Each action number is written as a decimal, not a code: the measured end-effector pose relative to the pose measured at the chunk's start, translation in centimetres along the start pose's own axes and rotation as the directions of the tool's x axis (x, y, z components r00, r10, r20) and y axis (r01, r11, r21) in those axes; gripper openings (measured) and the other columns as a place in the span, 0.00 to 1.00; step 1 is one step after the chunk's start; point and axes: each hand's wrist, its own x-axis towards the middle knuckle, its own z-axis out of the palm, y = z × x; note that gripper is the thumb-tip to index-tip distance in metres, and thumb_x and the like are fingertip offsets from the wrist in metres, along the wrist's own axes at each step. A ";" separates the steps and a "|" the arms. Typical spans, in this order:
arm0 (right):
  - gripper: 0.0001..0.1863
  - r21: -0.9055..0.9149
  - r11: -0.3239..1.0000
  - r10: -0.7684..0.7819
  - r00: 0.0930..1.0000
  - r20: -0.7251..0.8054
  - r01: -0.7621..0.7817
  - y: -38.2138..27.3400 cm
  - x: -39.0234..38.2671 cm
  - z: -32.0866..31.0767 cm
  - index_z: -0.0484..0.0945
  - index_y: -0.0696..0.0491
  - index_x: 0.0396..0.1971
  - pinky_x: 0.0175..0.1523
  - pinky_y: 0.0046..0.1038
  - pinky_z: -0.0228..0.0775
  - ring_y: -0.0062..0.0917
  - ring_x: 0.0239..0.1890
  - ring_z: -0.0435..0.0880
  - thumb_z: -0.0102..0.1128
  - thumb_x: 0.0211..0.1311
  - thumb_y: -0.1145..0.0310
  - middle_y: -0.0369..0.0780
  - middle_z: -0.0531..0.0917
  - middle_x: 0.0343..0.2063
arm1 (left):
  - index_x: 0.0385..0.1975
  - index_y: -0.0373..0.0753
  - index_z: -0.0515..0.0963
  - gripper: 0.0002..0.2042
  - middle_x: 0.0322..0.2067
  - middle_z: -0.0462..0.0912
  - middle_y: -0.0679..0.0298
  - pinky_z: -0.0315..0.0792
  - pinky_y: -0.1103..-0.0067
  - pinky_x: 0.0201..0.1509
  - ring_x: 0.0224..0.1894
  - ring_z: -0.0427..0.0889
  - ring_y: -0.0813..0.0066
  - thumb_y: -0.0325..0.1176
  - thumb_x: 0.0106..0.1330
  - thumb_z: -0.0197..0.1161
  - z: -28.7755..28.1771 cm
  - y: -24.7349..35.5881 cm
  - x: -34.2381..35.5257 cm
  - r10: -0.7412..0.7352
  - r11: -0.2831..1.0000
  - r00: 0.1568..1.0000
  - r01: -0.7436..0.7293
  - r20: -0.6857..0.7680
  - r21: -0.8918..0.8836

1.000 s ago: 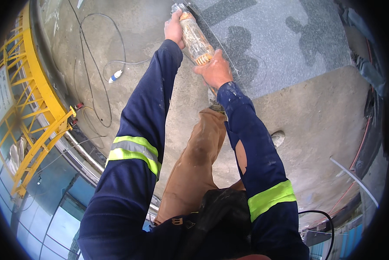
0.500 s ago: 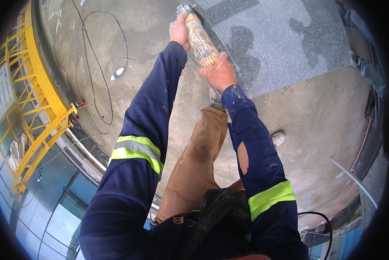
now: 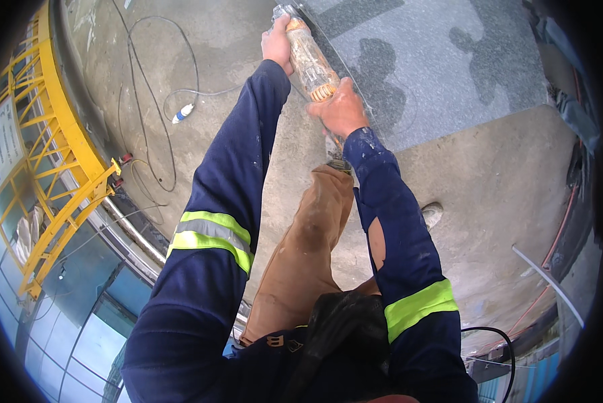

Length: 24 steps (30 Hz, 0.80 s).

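With both hands I grip a long, dust-caked angle grinder (image 3: pixel 310 64) with orange vents, at the left edge of a speckled grey stone slab (image 3: pixel 442 87). My left hand (image 3: pixel 278 47) is closed near its far, head end. Around its rear end, by the orange vents, wraps my right hand (image 3: pixel 343 111). The grinder slants from the upper left toward my right wrist. Its far end reaches the top of the picture, and I cannot make out the disc.
A grey cable with a blue-and-white plug (image 3: pixel 182 113) lies looped on the concrete floor (image 3: pixel 496 168) to the left. Beyond it stands a yellow metal barrier (image 3: pixel 66 134). A pale hose (image 3: pixel 546 279) and cloth (image 3: pixel 577 121) are at the right. My brown-trousered leg (image 3: pixel 308 235) is below the grinder.
Both hands and the grinder have shifted very slightly forward, toward the top of the picture. My grip looks the same.
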 end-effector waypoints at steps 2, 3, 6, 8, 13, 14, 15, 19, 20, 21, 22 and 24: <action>0.40 -0.036 0.999 -0.031 0.999 -0.027 0.030 -0.7 0.8 0.2 0.63 0.66 0.56 0.52 0.41 0.84 0.50 0.48 0.89 0.76 0.51 0.60 0.63 0.83 0.47 | 0.50 0.30 0.76 0.22 0.38 0.85 0.51 0.84 0.59 0.44 0.36 0.88 0.57 0.48 0.75 0.56 -0.1 0.5 0.8 -0.006 1.000 1.000 0.006 0.014 -0.015; 0.40 -0.035 0.998 -0.058 0.997 -0.049 0.057 -0.9 1.1 0.3 0.64 0.67 0.55 0.45 0.39 0.84 0.45 0.41 0.89 0.77 0.51 0.61 0.61 0.84 0.45 | 0.50 0.30 0.76 0.22 0.38 0.85 0.51 0.84 0.59 0.44 0.36 0.88 0.56 0.48 0.74 0.57 -0.1 0.8 1.2 -0.010 1.000 1.000 0.010 0.015 -0.019; 0.38 -0.049 0.995 -0.094 0.991 -0.093 0.089 -1.7 2.0 0.5 0.65 0.70 0.53 0.31 0.35 0.84 0.36 0.28 0.90 0.79 0.52 0.63 0.58 0.85 0.39 | 0.50 0.30 0.76 0.22 0.39 0.85 0.51 0.84 0.59 0.44 0.37 0.88 0.56 0.47 0.74 0.58 0.0 1.6 1.9 -0.018 0.999 0.997 0.020 0.081 -0.034; 0.38 -0.050 0.997 -0.062 0.994 -0.091 0.058 -2.3 2.4 0.5 0.65 0.70 0.53 0.30 0.34 0.84 0.36 0.28 0.90 0.79 0.52 0.63 0.58 0.85 0.39 | 0.46 0.26 0.76 0.21 0.35 0.85 0.49 0.85 0.59 0.39 0.33 0.88 0.55 0.44 0.72 0.60 0.3 1.8 2.1 -0.004 0.997 0.998 0.008 0.058 -0.080; 0.37 0.015 0.998 -0.054 0.998 -0.042 0.055 -2.0 2.0 0.2 0.65 0.69 0.53 0.29 0.33 0.84 0.36 0.28 0.90 0.79 0.52 0.64 0.58 0.85 0.40 | 0.51 0.30 0.76 0.22 0.39 0.85 0.51 0.84 0.59 0.44 0.38 0.88 0.57 0.47 0.74 0.59 0.5 1.9 1.4 -0.033 0.999 0.999 0.034 0.034 -0.028; 0.37 0.025 0.997 -0.074 0.996 -0.043 0.075 -1.7 1.8 0.2 0.65 0.69 0.53 0.29 0.33 0.84 0.36 0.28 0.90 0.79 0.52 0.64 0.57 0.85 0.41 | 0.51 0.30 0.76 0.22 0.39 0.85 0.51 0.84 0.59 0.43 0.38 0.88 0.57 0.47 0.74 0.59 0.4 1.6 0.9 -0.031 0.999 0.999 0.032 0.037 -0.030; 0.37 -0.011 0.997 -0.074 0.995 -0.066 0.074 -1.3 1.6 0.4 0.65 0.68 0.52 0.28 0.32 0.84 0.36 0.28 0.90 0.79 0.52 0.64 0.57 0.85 0.40 | 0.50 0.30 0.76 0.22 0.38 0.85 0.51 0.84 0.60 0.43 0.37 0.88 0.58 0.47 0.74 0.59 0.3 1.4 0.6 -0.028 0.999 0.999 0.030 0.040 -0.031; 0.35 -0.036 0.996 -0.086 0.991 -0.102 0.083 0.4 0.8 1.1 0.65 0.66 0.51 0.27 0.31 0.83 0.34 0.28 0.90 0.79 0.53 0.64 0.56 0.85 0.39 | 0.49 0.31 0.77 0.22 0.38 0.85 0.53 0.83 0.61 0.42 0.36 0.88 0.59 0.48 0.75 0.58 0.2 0.7 -0.5 -0.044 0.999 0.997 0.046 0.065 -0.026; 0.35 -0.027 0.997 -0.081 0.992 -0.100 0.079 0.7 0.6 1.1 0.65 0.66 0.51 0.27 0.31 0.83 0.34 0.28 0.90 0.79 0.53 0.64 0.55 0.85 0.39 | 0.49 0.31 0.77 0.21 0.37 0.85 0.53 0.83 0.62 0.42 0.35 0.88 0.60 0.48 0.75 0.58 0.1 0.6 -0.9 -0.052 0.998 0.996 0.054 0.072 -0.023; 0.35 -0.025 0.996 -0.092 0.990 -0.103 0.090 1.0 0.3 1.1 0.65 0.66 0.51 0.26 0.31 0.83 0.34 0.28 0.90 0.79 0.53 0.64 0.55 0.85 0.38 | 0.49 0.32 0.77 0.21 0.37 0.85 0.54 0.83 0.62 0.42 0.35 0.87 0.60 0.48 0.75 0.57 0.1 0.4 -1.2 -0.060 0.998 0.995 0.062 0.078 -0.021; 0.35 -0.024 0.995 -0.102 0.989 -0.106 0.100 1.1 0.0 1.0 0.65 0.65 0.50 0.26 0.30 0.82 0.33 0.27 0.90 0.79 0.53 0.64 0.55 0.85 0.38 | 0.49 0.32 0.77 0.21 0.37 0.85 0.54 0.83 0.62 0.42 0.35 0.87 0.60 0.48 0.75 0.57 0.0 0.2 -1.4 -0.064 0.998 0.995 0.066 0.075 -0.020; 0.36 0.005 0.997 -0.074 0.994 -0.080 0.075 1.0 -0.6 0.7 0.65 0.65 0.51 0.33 0.34 0.83 0.38 0.32 0.90 0.79 0.52 0.63 0.57 0.85 0.40 | 0.49 0.33 0.77 0.21 0.37 0.85 0.54 0.83 0.62 0.42 0.35 0.87 0.60 0.49 0.75 0.57 0.1 -0.1 -1.8 -0.070 0.997 0.995 0.072 0.071 -0.022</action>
